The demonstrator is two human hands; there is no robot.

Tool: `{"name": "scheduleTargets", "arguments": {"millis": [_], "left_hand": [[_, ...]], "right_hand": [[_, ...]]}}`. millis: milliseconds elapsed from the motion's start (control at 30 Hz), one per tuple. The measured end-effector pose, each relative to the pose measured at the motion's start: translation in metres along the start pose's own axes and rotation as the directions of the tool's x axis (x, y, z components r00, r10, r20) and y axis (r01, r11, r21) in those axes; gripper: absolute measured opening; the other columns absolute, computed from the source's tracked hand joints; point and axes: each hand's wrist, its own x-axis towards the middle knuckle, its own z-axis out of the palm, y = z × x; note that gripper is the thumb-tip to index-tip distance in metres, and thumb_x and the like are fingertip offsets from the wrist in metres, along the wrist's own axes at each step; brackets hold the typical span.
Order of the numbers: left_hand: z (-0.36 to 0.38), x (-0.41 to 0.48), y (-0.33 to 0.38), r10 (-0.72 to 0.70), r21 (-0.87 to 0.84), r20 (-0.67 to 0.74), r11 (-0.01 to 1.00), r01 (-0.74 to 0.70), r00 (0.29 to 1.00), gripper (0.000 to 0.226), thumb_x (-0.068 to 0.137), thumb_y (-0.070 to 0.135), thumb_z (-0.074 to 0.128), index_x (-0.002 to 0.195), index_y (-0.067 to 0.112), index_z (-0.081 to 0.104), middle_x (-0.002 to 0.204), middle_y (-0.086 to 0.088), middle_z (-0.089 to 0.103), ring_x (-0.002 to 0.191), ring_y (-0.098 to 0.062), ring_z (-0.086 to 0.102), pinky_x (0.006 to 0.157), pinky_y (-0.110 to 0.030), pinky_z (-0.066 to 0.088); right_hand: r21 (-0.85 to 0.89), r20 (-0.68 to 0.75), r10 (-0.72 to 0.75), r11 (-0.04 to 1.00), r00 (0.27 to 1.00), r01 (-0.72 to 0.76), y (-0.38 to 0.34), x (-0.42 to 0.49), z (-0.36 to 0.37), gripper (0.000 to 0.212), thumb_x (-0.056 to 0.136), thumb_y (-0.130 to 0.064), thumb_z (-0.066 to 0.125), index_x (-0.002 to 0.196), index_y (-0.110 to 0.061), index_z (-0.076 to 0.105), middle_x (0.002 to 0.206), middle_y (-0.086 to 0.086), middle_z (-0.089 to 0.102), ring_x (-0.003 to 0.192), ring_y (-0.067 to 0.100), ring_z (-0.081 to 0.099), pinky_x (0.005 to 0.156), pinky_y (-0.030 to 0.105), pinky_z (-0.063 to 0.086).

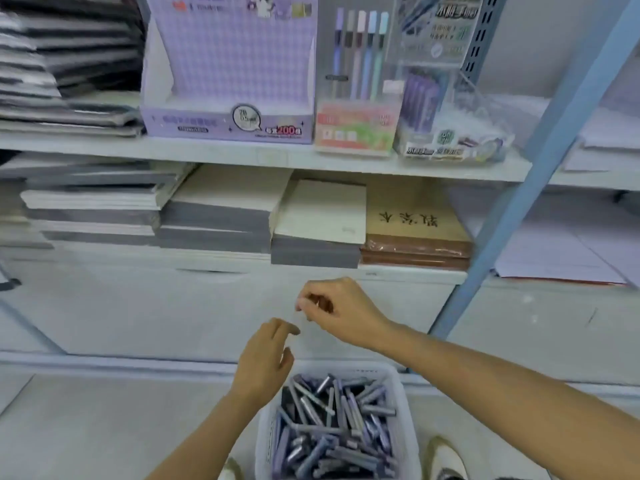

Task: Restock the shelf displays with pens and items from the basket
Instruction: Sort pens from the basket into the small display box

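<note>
Pens [332,427] in basket [401,403], below shelf [242,155], hands [341,311] between

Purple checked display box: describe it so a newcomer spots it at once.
On the rack's upper shelf, the purple checked display box stands between dark stacked folders on the left and a clear stand of five pastel pens. Only it is checked cardboard, marked 200 on its front lip.
</note>
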Motion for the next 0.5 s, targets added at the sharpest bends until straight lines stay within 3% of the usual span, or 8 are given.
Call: {"name": "scheduleTargets", "arguments": {"millis": [100,200,267,367,433,500], "left_hand": [[0.049,-0.042,-0.039,-0.195,0.154,0.337,0.977,0.151,0.921,0.043,0.099,0.020,0.045,0.142,0.018,0.040,0.150,-0.002,0.036,0.134,-0.019,0.039,0.106,-0.029,0.033],[0.074,-0.069,-0.055,-0.336,0.218,0.528,0.941,0.258,0.780,0.057,0.103,0.029,0.038,0.154,0.017,0.016,0.163,0.002,0.009,0.147,-0.014,0.019,0.116,-0.027,0.020],[0.083,-0.081,-0.059,-0.366,0.231,0.576,0.931,0.283,0.731,0.062,0.104,0.026,0.037,0.155,0.014,0.004,0.164,0.002,-0.004,0.147,-0.014,0.017,0.116,-0.025,0.019],[0.093,-0.093,-0.060,-0.374,0.256,0.563,0.927,0.275,0.737,0.066,0.104,0.021,0.036,0.154,0.013,-0.006,0.161,0.001,-0.018,0.147,-0.011,0.015,0.114,-0.022,0.018],[0.097,-0.096,-0.058,-0.377,0.266,0.523,0.924,0.274,0.765,0.067,0.104,0.023,0.037,0.154,0.014,-0.007,0.161,-0.001,-0.018,0.147,-0.010,0.013,0.114,-0.021,0.015],[0.101,-0.097,-0.058,-0.363,0.259,0.486,0.929,0.266,0.795,0.066,0.104,0.024,0.039,0.154,0.012,-0.003,0.161,-0.004,-0.014,0.149,-0.012,0.010,0.116,-0.022,0.012]], "right_hand": [[-0.065,0.271,0.211,0.977,0.939,-0.201,0.061,-0.027,0.058,0.016,0.094,-0.024,0.058,0.099,-0.015,0.069,0.089,-0.001,0.071,0.076,0.015,0.062,0.071,0.030,0.050],[-0.153,0.482,0.395,0.917,0.782,-0.369,0.117,-0.062,0.104,0.021,0.094,-0.023,0.056,0.111,-0.015,0.065,0.105,0.004,0.069,0.086,0.015,0.061,0.074,0.024,0.045],[-0.227,0.568,0.479,0.873,0.669,-0.432,0.141,-0.085,0.125,0.023,0.095,-0.023,0.056,0.116,-0.015,0.060,0.109,0.006,0.067,0.086,0.016,0.059,0.072,0.025,0.043],[-0.338,0.634,0.572,0.810,0.521,-0.479,0.163,-0.116,0.149,0.032,0.088,-0.027,0.064,0.113,-0.011,0.052,0.114,0.011,0.059,0.084,0.023,0.058,0.064,0.030,0.042],[-0.407,0.624,0.590,0.805,0.512,-0.431,0.171,-0.134,0.161,0.047,0.083,-0.037,0.069,0.115,-0.010,0.048,0.117,0.013,0.056,0.082,0.021,0.054,0.064,0.031,0.043],[-0.464,0.585,0.581,0.812,0.566,-0.354,0.174,-0.147,0.169,0.049,0.080,-0.042,0.071,0.112,-0.013,0.048,0.117,0.009,0.054,0.090,0.021,0.053,0.068,0.031,0.040]]}}
